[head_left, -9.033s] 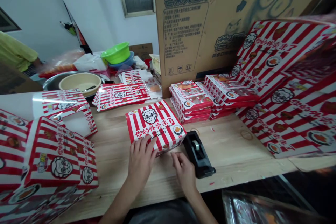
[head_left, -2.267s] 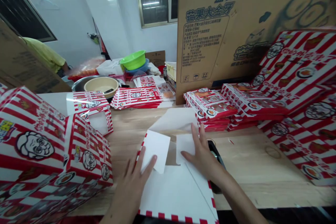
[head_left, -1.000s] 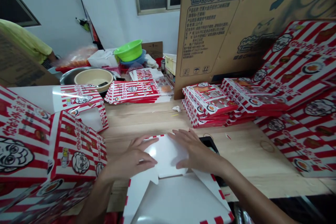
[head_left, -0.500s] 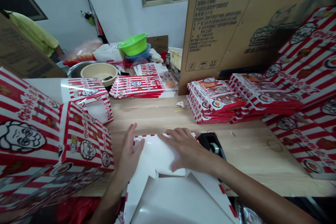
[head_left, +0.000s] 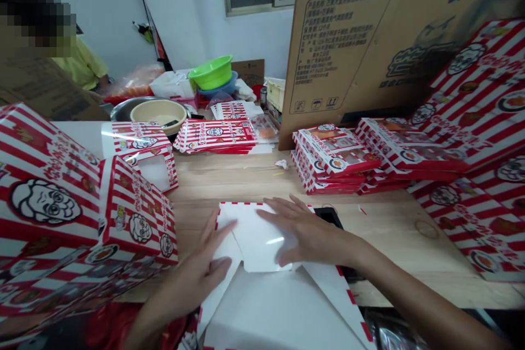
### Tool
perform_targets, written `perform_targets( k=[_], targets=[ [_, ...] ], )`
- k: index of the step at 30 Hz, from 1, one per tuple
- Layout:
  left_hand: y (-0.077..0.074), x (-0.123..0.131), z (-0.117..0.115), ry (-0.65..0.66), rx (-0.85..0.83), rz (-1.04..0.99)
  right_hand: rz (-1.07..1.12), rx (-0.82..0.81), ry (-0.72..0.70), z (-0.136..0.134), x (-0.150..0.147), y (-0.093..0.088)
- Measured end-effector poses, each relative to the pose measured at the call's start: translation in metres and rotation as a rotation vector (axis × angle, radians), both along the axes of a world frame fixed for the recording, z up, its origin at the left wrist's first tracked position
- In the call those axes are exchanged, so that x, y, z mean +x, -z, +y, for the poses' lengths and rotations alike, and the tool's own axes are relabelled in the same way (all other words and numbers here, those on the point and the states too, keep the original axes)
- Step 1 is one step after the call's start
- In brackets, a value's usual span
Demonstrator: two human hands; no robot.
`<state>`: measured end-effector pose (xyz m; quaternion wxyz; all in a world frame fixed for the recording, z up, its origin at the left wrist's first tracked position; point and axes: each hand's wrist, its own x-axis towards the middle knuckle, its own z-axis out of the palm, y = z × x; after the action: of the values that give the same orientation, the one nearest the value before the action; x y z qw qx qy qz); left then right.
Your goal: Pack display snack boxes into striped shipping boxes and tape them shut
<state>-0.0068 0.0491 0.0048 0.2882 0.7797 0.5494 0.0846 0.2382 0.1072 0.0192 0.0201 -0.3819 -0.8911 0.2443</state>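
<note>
A white-backed card blank (head_left: 268,309) with a red-and-white checked edge lies on the wooden table (head_left: 229,180), its printed side down. One panel is folded over towards the far edge, forming a glossy white flap (head_left: 256,238). My right hand (head_left: 311,235) rests flat on that flap, fingers spread. My left hand (head_left: 200,268) lies against the flap's left side, fingers apart and holding nothing. Just past my right fingers, a black tape dispenser (head_left: 328,217) is mostly hidden behind the card.
Large red-and-white striped boxes (head_left: 135,213) stand at the left. Stacks of flat printed boxes (head_left: 334,158) and a tall cardboard carton (head_left: 348,38) fill the far right. A beige bowl (head_left: 158,112) and green basin (head_left: 211,72) sit beyond; a person in a yellow shirt (head_left: 80,65) stands back left.
My left hand has turned and slid down to the left along the flap. My right hand has shifted slightly, uncovering more of the flap's far edge. The tape dispenser is now more hidden.
</note>
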Motion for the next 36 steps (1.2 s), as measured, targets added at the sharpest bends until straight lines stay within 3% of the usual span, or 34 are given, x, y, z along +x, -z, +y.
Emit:
perform_targets(
  k=[3,5,10,15,21,25,28,32,34,36],
  targets=[
    [-0.006,-0.002,-0.006,0.128,-0.008,0.025,-0.008,0.071,0.031,-0.003,-0.005,-0.003],
    [-0.007,0.002,-0.009,0.140,0.005,0.047,0.002,0.114,-0.012,-0.004,-0.015,-0.001],
    [-0.004,0.007,-0.015,0.041,-0.065,0.064,0.004,0.106,-0.232,0.000,-0.035,0.003],
    [0.005,0.002,-0.018,-0.107,0.008,-0.025,-0.098,0.090,-0.254,0.004,-0.033,0.002],
    [0.005,-0.006,-0.017,-0.098,-0.072,-0.056,-0.077,0.072,-0.325,0.013,-0.033,-0.006],
    [0.007,-0.006,-0.019,-0.127,-0.163,-0.050,0.006,-0.038,-0.220,0.027,-0.025,-0.007],
    [0.007,-0.002,-0.021,-0.133,-0.195,-0.100,-0.036,-0.138,-0.228,0.034,-0.020,-0.008],
    [0.008,0.001,-0.017,-0.268,-0.237,-0.322,0.093,-0.251,-0.230,0.036,-0.018,-0.017],
    [0.010,-0.004,-0.014,-0.411,-0.310,-0.440,0.164,-0.261,-0.073,0.031,-0.009,-0.019],
    [0.014,-0.011,-0.013,-0.549,-0.385,-0.513,0.147,-0.197,0.190,0.021,0.008,-0.015]
  ],
)
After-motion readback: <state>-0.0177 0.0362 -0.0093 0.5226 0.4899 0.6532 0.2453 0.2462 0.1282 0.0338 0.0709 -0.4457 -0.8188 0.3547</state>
